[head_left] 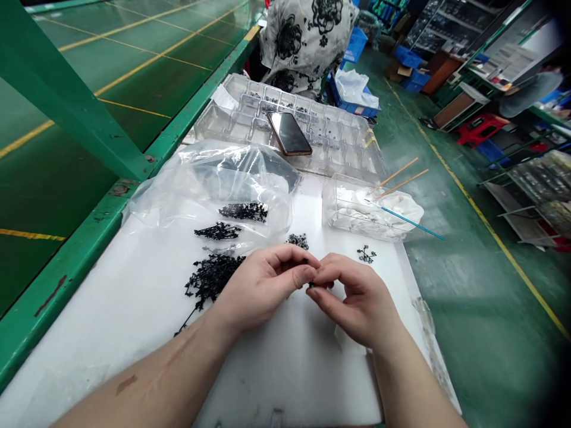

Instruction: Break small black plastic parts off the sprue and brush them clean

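Left hand (263,288) and right hand (357,300) raised close together over the table, both narrowly pinched, fingertips meeting on a tiny black piece (311,285), its exact shape too small to tell. Just beside the left hand, a large black plastic sprig (209,279) lying on a white work table (285,380). Farther out, a small black sprig (366,254), a black cluster (298,241), and two more sprigs (217,231) (243,211) at a clear plastic bag (214,184). Beyond, a smartphone (289,134) atop a clear compartment tray (285,119), and a clear box (370,208) holding white cloth (392,208), wooden sticks (399,181), and a blue stick (410,220).
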Demonstrator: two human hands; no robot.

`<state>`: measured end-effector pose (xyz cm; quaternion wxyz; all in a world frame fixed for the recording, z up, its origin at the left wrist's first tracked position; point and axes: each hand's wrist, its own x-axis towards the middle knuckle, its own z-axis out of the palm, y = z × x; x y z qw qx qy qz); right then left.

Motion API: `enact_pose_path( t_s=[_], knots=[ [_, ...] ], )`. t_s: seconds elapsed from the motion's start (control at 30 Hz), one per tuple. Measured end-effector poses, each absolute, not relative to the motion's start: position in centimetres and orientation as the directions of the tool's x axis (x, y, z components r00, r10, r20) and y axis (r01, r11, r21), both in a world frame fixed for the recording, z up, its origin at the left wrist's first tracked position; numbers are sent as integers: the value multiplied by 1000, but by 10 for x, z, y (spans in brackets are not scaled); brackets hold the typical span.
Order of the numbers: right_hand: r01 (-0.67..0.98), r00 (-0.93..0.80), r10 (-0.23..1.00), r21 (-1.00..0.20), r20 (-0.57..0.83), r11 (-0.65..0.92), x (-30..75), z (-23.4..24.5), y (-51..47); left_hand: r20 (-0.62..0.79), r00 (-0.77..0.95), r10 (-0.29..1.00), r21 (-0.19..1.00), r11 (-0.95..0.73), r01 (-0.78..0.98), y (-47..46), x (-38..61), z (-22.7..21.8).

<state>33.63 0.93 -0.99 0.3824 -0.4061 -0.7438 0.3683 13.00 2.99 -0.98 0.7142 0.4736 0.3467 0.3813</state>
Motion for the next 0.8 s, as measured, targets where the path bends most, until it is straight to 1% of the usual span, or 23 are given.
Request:
enact_pose_path(
  t_s=[0.1, 0.2, 0.37, 0.5, 0.57, 0.67, 0.73, 0.8],
  knots=[
    [289, -343, 881, -856, 325, 428, 338, -13, 10, -209, 459, 864, 893, 360, -271, 31, 130, -14],
    [268, -328, 880, -859, 345, 437, 339, -14, 10, -239, 469, 850, 858, 411, -308, 31, 130, -14],
    [290, -361, 875, -853, 322, 433, 337, -10, 11, -201, 476, 856, 910, 343, -232, 29, 130, -9],
    [342, -393, 872, -833, 292, 434, 339, -9, 10, -165, 470, 867, 953, 264, -151, 29, 129, -7],
    [343, -350, 873, -821, 340, 457, 341, -9, 7, -158, 470, 868, 968, 230, -99, 28, 128, -7],
    [347, -263, 833, -758, 487, 552, 343, -7, 3, -168, 511, 843, 976, 213, -31, 27, 128, -6],
    [387, -301, 793, -693, 529, 609, 343, -6, 2, -162, 537, 828, 979, 202, -16, 27, 129, -7],
    [421, -354, 778, -654, 519, 629, 342, -5, 3, -153, 545, 824, 981, 192, -15, 26, 130, -8]
  ],
)
